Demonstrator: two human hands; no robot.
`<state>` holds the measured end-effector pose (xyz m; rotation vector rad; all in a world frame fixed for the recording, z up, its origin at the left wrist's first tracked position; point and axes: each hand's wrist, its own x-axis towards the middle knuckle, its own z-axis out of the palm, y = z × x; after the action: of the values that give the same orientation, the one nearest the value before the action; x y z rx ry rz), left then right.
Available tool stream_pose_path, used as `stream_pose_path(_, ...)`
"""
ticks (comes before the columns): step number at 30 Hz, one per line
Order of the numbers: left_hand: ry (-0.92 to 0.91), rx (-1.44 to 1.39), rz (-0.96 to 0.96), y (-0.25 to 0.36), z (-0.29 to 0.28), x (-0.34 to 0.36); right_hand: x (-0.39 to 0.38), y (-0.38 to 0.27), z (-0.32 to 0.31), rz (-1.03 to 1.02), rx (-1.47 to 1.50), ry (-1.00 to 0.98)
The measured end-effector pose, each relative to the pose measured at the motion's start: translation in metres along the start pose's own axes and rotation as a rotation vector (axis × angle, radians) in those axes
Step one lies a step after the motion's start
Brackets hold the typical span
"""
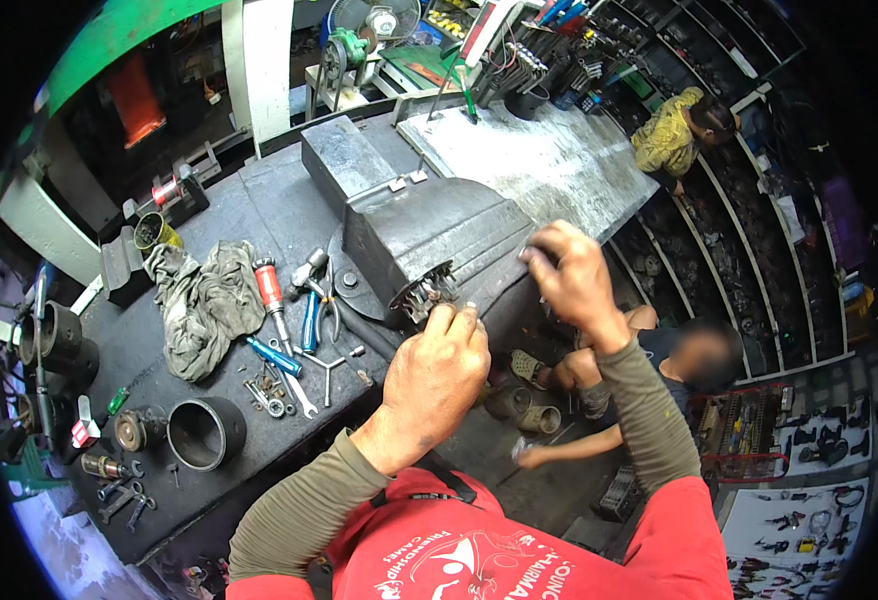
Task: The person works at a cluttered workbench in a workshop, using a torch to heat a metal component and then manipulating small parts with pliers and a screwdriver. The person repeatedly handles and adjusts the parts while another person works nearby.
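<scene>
On the dark workbench stands a large grey metal bench vise point(429, 225). At its near end is a round metal part point(424, 297) with several prongs sticking out. My left hand point(432, 370) is closed right beside this part, fingertips pinched at its near edge; whatever they grip is too small to make out. My right hand point(574, 278) is curled at the right side of the vise, thumb and fingers bent together by its dark edge. What lies between those fingers is hidden. Left of the vise lie a hammer point(309, 267), pliers point(330, 305) and a red-handled tool point(269, 287).
A crumpled grey rag point(204, 305), a metal ring point(206, 433), a three-armed socket wrench point(329, 372) and a spanner point(303, 398) lie on the bench's left part. A person point(659, 365) crouches at the right, close to my right arm. Another person point(674, 130) is by the shelves.
</scene>
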<state>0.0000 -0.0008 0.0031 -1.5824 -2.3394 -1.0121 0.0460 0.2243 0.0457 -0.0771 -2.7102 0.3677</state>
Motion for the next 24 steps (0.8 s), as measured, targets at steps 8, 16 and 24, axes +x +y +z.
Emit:
stream_pose_path(8,0.029,0.014,-0.002,-0.001,0.002,0.0,0.005,-0.005,0.003,-0.184,0.0,-0.041)
stream_pose_path(16,0.007,0.04,0.006,-0.001,0.001,0.001,0.001,-0.007,0.006,-0.048,-0.048,0.016)
stream_pose_path(24,-0.04,0.035,-0.005,0.002,0.002,-0.001,0.0,-0.016,0.008,0.028,-0.084,0.162)
